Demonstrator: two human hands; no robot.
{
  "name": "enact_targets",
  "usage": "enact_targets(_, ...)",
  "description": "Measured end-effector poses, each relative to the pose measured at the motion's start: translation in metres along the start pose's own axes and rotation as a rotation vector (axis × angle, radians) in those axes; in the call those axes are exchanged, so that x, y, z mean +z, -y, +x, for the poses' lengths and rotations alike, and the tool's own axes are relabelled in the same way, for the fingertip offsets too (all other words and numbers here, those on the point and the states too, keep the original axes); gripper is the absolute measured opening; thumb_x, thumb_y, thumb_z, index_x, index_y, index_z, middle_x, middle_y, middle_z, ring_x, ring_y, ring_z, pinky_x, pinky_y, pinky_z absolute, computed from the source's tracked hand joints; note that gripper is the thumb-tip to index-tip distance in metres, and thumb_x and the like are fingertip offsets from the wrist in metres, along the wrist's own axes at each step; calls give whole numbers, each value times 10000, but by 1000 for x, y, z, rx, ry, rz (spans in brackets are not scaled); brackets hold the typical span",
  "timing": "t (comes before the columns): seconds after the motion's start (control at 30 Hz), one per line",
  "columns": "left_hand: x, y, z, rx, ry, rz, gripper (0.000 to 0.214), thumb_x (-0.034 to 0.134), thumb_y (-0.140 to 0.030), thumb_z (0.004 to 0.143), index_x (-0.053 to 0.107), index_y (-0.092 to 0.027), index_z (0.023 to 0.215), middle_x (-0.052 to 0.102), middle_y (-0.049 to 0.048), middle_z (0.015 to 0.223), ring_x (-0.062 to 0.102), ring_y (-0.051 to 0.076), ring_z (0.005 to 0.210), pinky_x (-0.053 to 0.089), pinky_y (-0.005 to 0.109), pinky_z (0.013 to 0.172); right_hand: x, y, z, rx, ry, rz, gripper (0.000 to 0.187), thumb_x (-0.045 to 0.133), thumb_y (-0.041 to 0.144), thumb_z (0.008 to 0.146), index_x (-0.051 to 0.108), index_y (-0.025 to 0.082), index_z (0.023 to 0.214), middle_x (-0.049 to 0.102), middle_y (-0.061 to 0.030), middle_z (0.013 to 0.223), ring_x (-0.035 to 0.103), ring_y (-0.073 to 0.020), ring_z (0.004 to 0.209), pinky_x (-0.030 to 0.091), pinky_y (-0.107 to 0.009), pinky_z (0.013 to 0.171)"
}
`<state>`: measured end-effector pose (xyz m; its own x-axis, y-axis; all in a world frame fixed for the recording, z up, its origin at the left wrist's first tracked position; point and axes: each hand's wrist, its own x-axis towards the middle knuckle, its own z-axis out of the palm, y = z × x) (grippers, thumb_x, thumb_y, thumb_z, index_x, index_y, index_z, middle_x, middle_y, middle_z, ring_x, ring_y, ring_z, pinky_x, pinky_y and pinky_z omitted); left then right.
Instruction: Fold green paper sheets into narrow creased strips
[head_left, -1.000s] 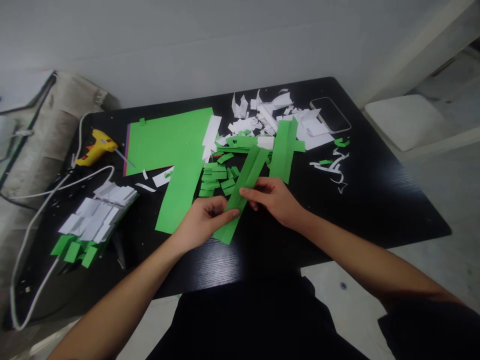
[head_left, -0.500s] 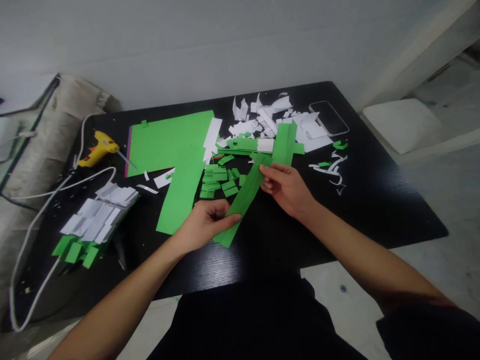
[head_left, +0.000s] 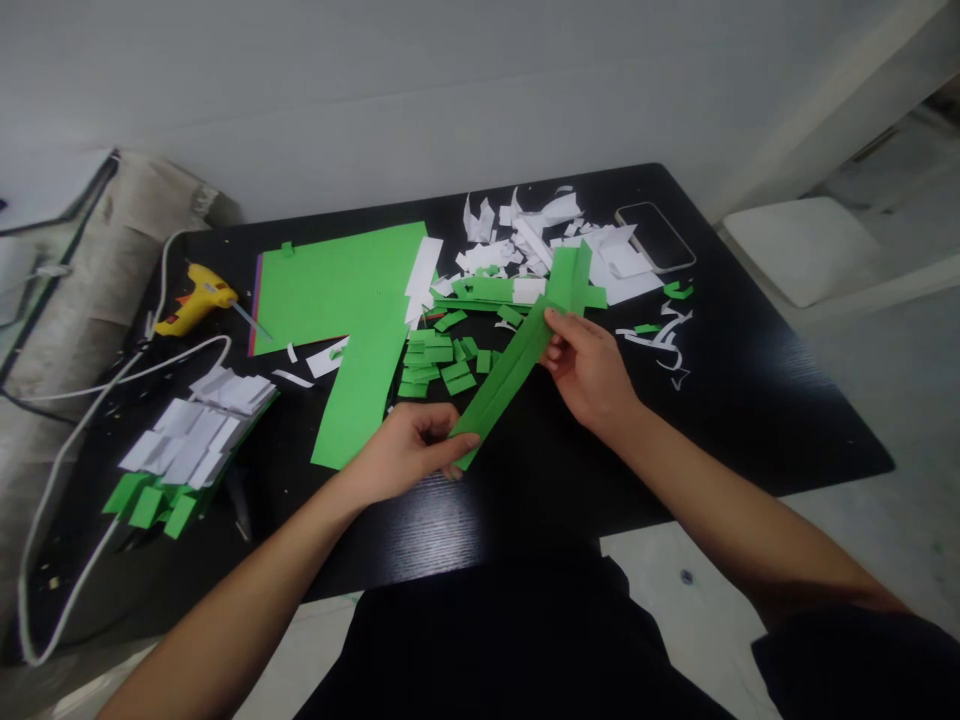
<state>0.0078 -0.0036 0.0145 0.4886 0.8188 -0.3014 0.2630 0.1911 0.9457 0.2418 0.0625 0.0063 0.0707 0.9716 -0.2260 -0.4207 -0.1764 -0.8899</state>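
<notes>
A long green paper strip [head_left: 504,385] with a crease along its length slants between my two hands above the black table. My left hand [head_left: 412,440] pinches its lower end, thumb on top. At the upper end, my right hand [head_left: 589,365] grips it between thumb and fingers. Just behind the right hand lies another folded green strip [head_left: 570,270]. Small folded green paper pieces [head_left: 431,355] sit in a cluster beyond the strip. A large green sheet [head_left: 337,280] is spread to the left, with a narrower green piece [head_left: 364,385] reaching toward my left forearm.
A yellow glue gun [head_left: 199,298] rests at the left with a white cable [head_left: 60,455]. Near it stands a layered white and green paper piece [head_left: 195,430]. White scraps [head_left: 525,235] are heaped at the back, beside a phone [head_left: 656,237]. Curled trimmings [head_left: 667,340] lie to the right.
My right hand has moved slightly right and up with the strip. The strip's lower end has slid up through my left hand, so less of it sticks out below.
</notes>
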Motion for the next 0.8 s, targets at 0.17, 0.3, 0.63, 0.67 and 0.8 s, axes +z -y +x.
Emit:
enact_targets(0.17,-16,-2,1,135,-347,-76,236,753,-342,869,689,-171,719,724,25,630,685,147,556,558,266,605,-2,2,1,-60,-27,-28,328,785,358,777,487,245,698,432,38,657,428,-116,556,362,-287,487)
enact_targets(0.3,-25,0,7,278,-762,-297,187,786,-298,804,656,-187,729,685,-20,619,649,123,524,552,257,584,1,-2,-4,-39,54,-64,272,780,350,778,535,243,729,462,41,640,454,-119,556,358,-278,484)
enact_targets(0.63,-28,2,10,309,-828,-368,172,764,-296,773,617,-206,773,653,-43,612,647,128,526,538,253,542,5,-7,-21,44,521,-419,310,835,440,779,669,194,689,610,25,616,550,-123,574,445,-262,556)
enact_targets(0.67,-27,4,10,295,-798,-347,160,761,-303,785,639,-201,787,672,-31,621,648,132,527,539,260,549,5,-7,-22,48,567,-467,314,843,446,772,680,190,690,605,28,616,540,-119,575,430,-255,548)
enact_targets(0.8,-20,10,8,260,-685,-250,153,762,-316,834,680,-191,802,713,-14,641,655,140,532,530,268,580,6,-8,-26,116,769,-563,312,850,460,768,727,175,730,598,32,631,506,-106,582,387,-235,530)
